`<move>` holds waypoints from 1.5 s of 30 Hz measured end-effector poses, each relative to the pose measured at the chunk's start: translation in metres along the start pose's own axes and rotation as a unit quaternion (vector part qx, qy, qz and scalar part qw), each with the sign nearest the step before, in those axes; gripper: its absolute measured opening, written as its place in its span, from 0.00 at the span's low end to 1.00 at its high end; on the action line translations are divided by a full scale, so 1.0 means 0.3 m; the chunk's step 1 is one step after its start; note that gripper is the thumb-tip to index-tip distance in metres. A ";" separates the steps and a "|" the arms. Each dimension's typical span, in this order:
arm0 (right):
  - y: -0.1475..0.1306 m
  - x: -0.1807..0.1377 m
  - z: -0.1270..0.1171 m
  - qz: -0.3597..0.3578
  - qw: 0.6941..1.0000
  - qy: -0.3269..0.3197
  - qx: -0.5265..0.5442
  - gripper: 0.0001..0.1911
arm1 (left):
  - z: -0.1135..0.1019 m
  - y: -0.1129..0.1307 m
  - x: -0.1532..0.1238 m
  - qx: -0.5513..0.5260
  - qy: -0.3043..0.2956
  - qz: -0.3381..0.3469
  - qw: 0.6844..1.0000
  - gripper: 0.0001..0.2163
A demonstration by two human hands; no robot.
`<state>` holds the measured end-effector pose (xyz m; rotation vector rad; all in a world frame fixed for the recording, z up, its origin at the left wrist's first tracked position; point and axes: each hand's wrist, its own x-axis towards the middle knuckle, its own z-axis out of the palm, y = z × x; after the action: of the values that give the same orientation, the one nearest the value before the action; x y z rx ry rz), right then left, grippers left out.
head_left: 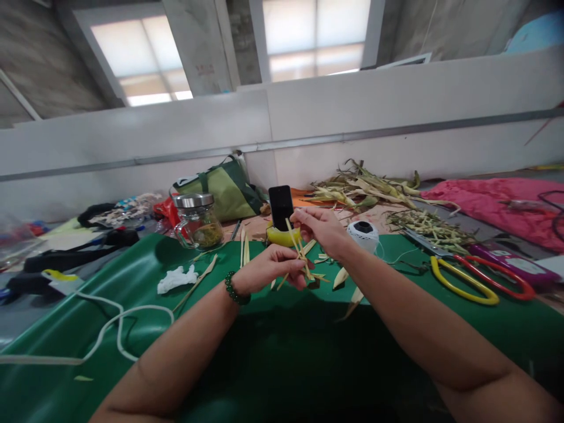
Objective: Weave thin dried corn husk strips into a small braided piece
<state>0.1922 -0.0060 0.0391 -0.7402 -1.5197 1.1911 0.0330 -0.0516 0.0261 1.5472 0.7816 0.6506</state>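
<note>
Pale plant strips [301,251]: several, overlap defeats exact count; crossed in one bundle between two hands, over green mat [141,282]. Left hand [274,266]: fingers narrow, pinching bundle's lower part. Right hand [324,229]: thumb and forefinger together on one strip's upper end. Around bundle: one smartphone [281,202], twelve o'clock; one thread spool [365,238], between two and three; one pair of scissors [447,255], three; one crumpled tissue [177,279], nine; one lidded glass jar [205,226], ten.

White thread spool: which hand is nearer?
Right. The right hand is just left of the white thread spool; the left hand is farther left and lower in view.
</note>
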 end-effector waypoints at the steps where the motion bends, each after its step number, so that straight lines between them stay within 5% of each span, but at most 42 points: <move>1: -0.007 0.001 -0.004 0.010 1.000 0.002 0.006 0.24 | -0.005 0.001 -0.001 -0.002 0.017 0.006 1.000 0.18; 8: -0.050 -0.028 -0.015 0.018 0.971 -0.147 -0.187 0.12 | -0.012 0.004 0.006 0.099 0.063 0.022 0.993 0.15; 15: -0.013 -0.023 0.013 -0.009 0.984 -0.091 -0.151 0.07 | -0.008 -0.006 0.011 0.116 0.030 0.031 0.992 0.15; 19: -0.009 -0.023 0.017 -0.017 0.990 -0.076 -0.113 0.10 | -0.007 -0.003 0.009 0.058 0.074 0.021 0.995 0.20; 24: -0.007 -0.032 0.027 -0.007 0.990 -0.125 -0.069 0.12 | -0.004 -0.005 0.009 -0.030 0.095 0.006 0.995 0.26; 31: -0.031 -0.015 -0.011 -0.023 0.984 -0.064 -0.162 0.20 | -0.033 -0.012 0.014 -0.013 0.117 0.020 0.993 0.21; 37: -0.064 -0.019 -0.065 0.005 0.927 -0.229 -0.297 0.18 | -0.072 -0.006 0.014 -0.044 0.154 0.053 0.986 0.24; 41: -0.063 -0.011 -0.083 -0.041 0.948 -0.159 -0.273 0.16 | -0.088 -0.004 0.011 -0.054 0.169 0.066 0.982 0.24; 45: -0.062 0.003 -0.104 -0.054 0.950 -0.157 -0.264 0.16 | -0.092 -0.003 0.008 -0.050 0.187 0.054 0.980 0.25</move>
<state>0.2237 -0.0016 0.0564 -0.8257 -2.1621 0.8465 0.0129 -0.0328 0.0284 1.3997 0.9305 1.0664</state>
